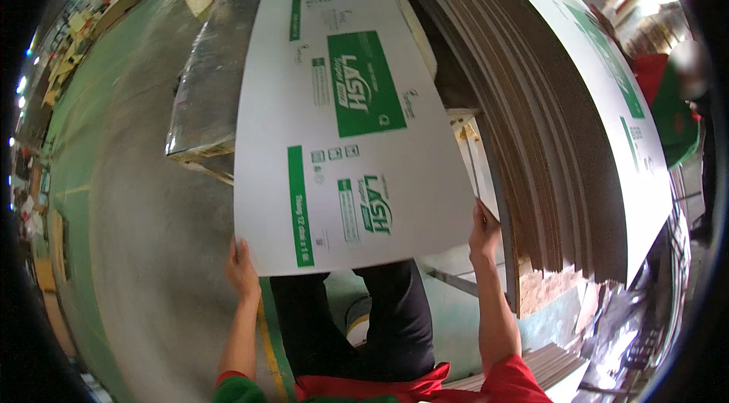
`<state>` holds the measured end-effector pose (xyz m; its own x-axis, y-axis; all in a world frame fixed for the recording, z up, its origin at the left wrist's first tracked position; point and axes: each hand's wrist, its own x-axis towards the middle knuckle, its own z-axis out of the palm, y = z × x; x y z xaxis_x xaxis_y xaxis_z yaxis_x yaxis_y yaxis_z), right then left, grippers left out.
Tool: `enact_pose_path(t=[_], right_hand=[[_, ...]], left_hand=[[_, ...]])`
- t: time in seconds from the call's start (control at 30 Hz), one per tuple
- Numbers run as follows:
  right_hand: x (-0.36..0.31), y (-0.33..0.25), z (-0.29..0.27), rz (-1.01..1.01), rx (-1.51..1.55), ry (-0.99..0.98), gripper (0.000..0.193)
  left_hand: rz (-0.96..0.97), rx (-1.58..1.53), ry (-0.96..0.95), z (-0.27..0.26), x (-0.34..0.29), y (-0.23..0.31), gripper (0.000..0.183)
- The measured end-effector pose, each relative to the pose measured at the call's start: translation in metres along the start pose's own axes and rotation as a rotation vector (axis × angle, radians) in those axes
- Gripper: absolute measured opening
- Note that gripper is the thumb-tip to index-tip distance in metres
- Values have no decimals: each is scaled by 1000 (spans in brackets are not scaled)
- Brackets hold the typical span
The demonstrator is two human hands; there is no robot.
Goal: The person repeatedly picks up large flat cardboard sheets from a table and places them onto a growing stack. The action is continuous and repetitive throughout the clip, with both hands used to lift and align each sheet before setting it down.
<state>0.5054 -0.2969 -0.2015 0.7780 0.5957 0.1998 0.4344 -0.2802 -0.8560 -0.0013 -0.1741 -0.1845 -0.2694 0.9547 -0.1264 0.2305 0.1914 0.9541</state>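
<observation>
A long white cardboard sheet with green printed panels [418,167] stretches away from me, its far end by a machine at the top. My left hand [242,270] grips the sheet's near left corner, the thumb on top. At the near right edge, my right hand [484,233] is closed on the same sheet, with the fingers partly hidden. The sheet lies roughly level in front of my legs. To its right rises a tall stack of corrugated cardboard sheets [547,129], the uppermost one white with green print.
A dark, shiny-topped table [213,72] stands left of the sheet. Beyond the stack is another person in red and green [668,99]. More cardboard [550,369] is piled low at my right. A round container [358,319] stands between my legs.
</observation>
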Motion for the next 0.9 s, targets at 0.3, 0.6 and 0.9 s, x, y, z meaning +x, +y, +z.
enact_pose_path(t=[0.3,0.6,0.9], right_hand=[[49,-124,-6,-240,-409,-170,53],[-91,-157,-329,-377,-912,425,57],[-103,-268,-340,-893,-855,283,9]], left_hand=[[228,530,-104,41,133,-2,60],[793,465,-401,68,-82,62,45],[150,-533,-880,57,-257,201,49]])
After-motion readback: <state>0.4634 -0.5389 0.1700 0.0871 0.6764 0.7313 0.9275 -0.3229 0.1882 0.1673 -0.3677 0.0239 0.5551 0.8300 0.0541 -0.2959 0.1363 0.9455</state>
